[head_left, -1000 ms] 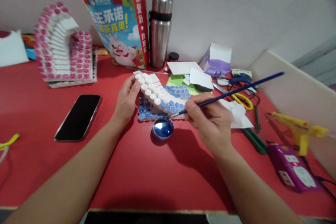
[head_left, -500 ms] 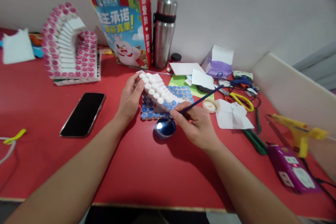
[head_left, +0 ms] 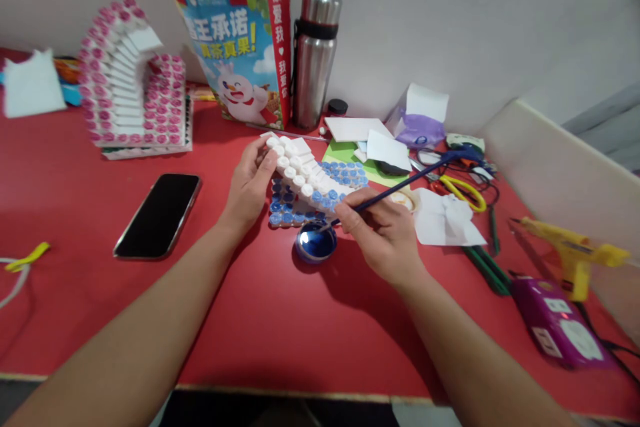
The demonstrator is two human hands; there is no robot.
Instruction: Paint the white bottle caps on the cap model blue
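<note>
Work in the head view centres on a small round pot of glossy deep-blue paint [head_left: 316, 245] on the red tabletop [head_left: 260, 340]; take the pot as the middle of a dial, twelve pointing to the far side. Between eleven and twelve, just beyond it, a curved, stepped white-card structure [head_left: 299, 172] edged with small round coils tilts above a flat panel of blue coils [head_left: 287, 219]. At ten, the left hand [head_left: 247, 187] is closed, thumb against fingers, on the structure's upper end. At three, the right hand [head_left: 387, 237] pinches a slim dark-blue-handled paintbrush [head_left: 410, 180], its tip at the pot's rim; whether the bristles touch paint, I cannot tell. The panel's visible coils are coloured, as are those on the curve's lower end; coils toward the left hand are plain white, so I judge the larger part uncoloured. Well apart at ten stands a similarly shaped pink-and-white model [head_left: 97, 83], its coils pink.
</note>
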